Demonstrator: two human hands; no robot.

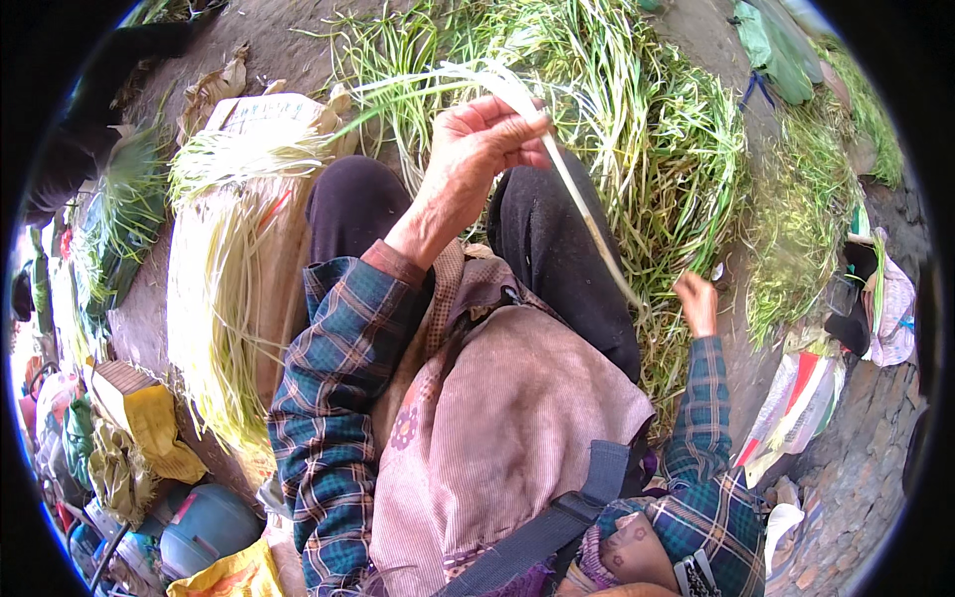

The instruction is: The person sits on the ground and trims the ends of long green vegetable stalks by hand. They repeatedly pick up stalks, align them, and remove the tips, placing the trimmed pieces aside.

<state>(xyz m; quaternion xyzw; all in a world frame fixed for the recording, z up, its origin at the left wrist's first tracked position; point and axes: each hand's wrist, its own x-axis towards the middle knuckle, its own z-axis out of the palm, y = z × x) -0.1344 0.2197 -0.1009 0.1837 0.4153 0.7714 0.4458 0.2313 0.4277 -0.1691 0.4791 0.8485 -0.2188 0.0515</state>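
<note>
My left hand (485, 142) is raised above my knees, its thumb and fingers pinching a long leafy stalk (589, 205). The stalk's pale stem hangs down to the right, and its green leaves trail off to the left. Low on my right, my right hand (697, 302) is beside a large heap of green, grass-like leaves (627, 112). Its fingers are curled, and I cannot tell if anything is between them. To my left, pale stalks (224, 298) lie lengthwise on a sack-covered support (276, 246), with another bunch (246, 160) across its far end.
Bundled greens (119, 231) lie at far left, near a dark-clothed person (82, 142). A yellow bag (160, 433) and a grey-blue rounded object (205, 526) are at lower left. More loose leaves (798, 239) and a striped plastic sack (791, 407) lie on the right.
</note>
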